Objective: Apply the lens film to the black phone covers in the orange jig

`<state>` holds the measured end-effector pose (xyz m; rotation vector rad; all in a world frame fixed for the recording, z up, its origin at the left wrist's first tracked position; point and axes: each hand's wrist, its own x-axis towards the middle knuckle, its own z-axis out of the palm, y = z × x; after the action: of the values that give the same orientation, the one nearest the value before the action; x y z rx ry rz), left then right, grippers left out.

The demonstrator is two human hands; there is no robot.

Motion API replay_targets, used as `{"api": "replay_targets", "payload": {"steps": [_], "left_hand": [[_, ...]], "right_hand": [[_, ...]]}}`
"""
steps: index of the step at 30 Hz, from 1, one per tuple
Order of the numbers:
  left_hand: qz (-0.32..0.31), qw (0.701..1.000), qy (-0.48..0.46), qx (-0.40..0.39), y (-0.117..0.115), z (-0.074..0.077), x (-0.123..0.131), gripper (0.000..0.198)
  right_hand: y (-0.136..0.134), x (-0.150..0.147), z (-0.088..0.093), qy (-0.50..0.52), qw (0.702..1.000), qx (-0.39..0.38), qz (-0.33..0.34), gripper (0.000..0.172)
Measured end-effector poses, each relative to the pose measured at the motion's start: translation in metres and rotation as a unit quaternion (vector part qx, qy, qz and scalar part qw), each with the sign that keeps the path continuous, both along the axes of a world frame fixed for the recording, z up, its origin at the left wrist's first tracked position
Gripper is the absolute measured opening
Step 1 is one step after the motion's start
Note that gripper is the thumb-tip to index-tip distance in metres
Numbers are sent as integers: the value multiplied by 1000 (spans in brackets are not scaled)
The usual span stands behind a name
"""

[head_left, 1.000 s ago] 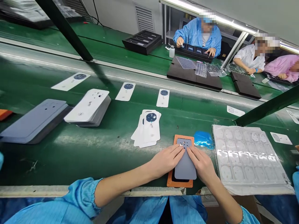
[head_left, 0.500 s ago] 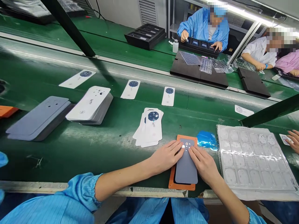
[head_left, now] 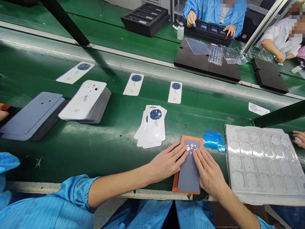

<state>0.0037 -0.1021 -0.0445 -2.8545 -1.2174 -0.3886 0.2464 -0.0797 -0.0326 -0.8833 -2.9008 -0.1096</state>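
Observation:
A grey phone-shaped panel (head_left: pixel 189 171) with small holes at its top end lies on an orange fixture (head_left: pixel 175 184) near the bench's front edge. My left hand (head_left: pixel 166 160) rests flat with its fingertips on the panel's upper left, beside the holes. On the upper right edge lies my right hand (head_left: pixel 211 170), its fingers extended and close together. Neither hand wraps round anything. Behind and left of the fixture is a loose pile of white cards (head_left: pixel 156 127) with dark blue round patches. Blue film (head_left: pixel 214 141) lies just right of the fixture.
A clear compartment tray (head_left: pixel 262 165) fills the right side. Stacked white panels (head_left: pixel 82 101) and grey panels (head_left: pixel 30 114) stand at left. Single white cards (head_left: pixel 133 84) lie farther back. A slanted dark post (head_left: pixel 281 113) rises at right. Other people's hands (head_left: pixel 299 139) show around the bench.
The grey panel's lower end has shifted slightly left and now lies more in line with the orange fixture. Both hands remain on it. The camera view has tilted downward.

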Motion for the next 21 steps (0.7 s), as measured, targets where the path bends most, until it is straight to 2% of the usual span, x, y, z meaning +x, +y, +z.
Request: {"api": "replay_targets", "payload": {"steps": [5,9,16,21], "left_hand": [[7,1000,-17,24,-6,-2,2,42],[-13,999,-20,26,-4,0,3,42],[12,999,-28,-29,-9,-1,4,50],[-6,995,-46,-94,-2,15,-7,56]], "right_hand": [[-9,1,1,-1,1000,-4,-10,65],[-6,-2,1,-9,1000,-26,-10,66],[-15,2,-3,17,1000,-8,-16,69],[-16,9,-7,86,996,-9,-10,59]]}}
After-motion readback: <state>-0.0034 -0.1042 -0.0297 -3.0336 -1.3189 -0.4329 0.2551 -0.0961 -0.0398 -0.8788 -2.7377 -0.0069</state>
